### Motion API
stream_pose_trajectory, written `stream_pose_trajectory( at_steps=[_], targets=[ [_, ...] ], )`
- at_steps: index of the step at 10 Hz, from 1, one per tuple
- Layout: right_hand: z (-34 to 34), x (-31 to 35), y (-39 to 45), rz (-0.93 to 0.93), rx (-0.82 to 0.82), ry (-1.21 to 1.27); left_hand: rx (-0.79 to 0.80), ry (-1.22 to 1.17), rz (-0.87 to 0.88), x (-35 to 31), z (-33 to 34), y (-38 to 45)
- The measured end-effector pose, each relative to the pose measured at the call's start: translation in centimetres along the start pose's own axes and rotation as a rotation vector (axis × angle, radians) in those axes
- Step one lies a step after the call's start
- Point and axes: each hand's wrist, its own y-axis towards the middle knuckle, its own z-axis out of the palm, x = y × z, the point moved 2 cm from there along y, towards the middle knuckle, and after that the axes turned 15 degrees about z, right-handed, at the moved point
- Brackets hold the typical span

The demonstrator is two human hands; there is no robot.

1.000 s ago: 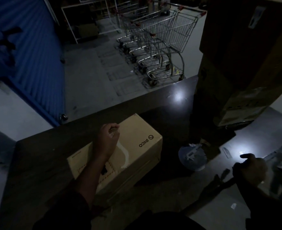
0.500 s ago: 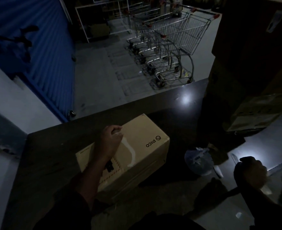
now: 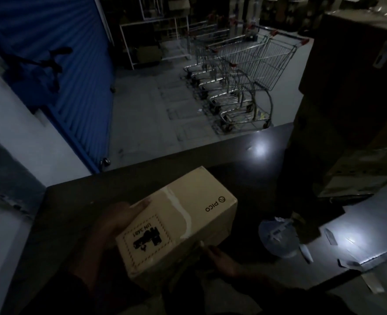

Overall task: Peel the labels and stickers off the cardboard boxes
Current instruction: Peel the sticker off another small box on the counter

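Dim light. Small cardboard box (image 3: 176, 223) printed PICO, on the dark surface (image 3: 78, 201) near its front edge; a strip of clear tape (image 3: 183, 212) crosses its top. Printed UN 3481 label (image 3: 145, 238) on the top, at the box's near end. Left hand (image 3: 117, 221) holds the box's left side, fingers laid along the top edge. Right hand (image 3: 219, 258) touches the box's near right lower edge; finger curl too dark to tell. Right of box: crumpled clear plastic (image 3: 276, 237), then stacked large boxes (image 3: 351, 110) beyond it. Shopping carts (image 3: 244, 71) far behind box.
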Motion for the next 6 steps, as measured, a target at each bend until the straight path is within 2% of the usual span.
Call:
stream_pose_trajectory(
  at_steps=[1,2,3,4,5,6],
  targets=[
    [2.3,2.0,-0.9,-0.081,0.100,0.053,0.023,-0.152,0.034,1.6,-0.2,-1.0],
    [2.6,3.3,-1.3,-0.125,0.088,0.222,0.021,-0.363,0.068,1.2,1.0,-2.4],
    [1.5,4.3,-1.8,-0.221,0.000,0.282,-0.050,-0.434,0.108,-0.3,2.5,-2.4],
    [-1.0,5.3,-1.9,-0.295,-0.233,0.156,-0.161,-0.552,0.168,-1.8,4.4,-1.0],
    [-5.9,6.8,-2.0,-0.342,-0.514,0.005,-0.156,-0.744,0.180,-3.9,8.1,1.1],
    [-11.4,9.0,-4.1,-0.373,-0.776,-0.219,-0.010,-0.949,0.127,-7.5,13.1,2.7]
  ],
)
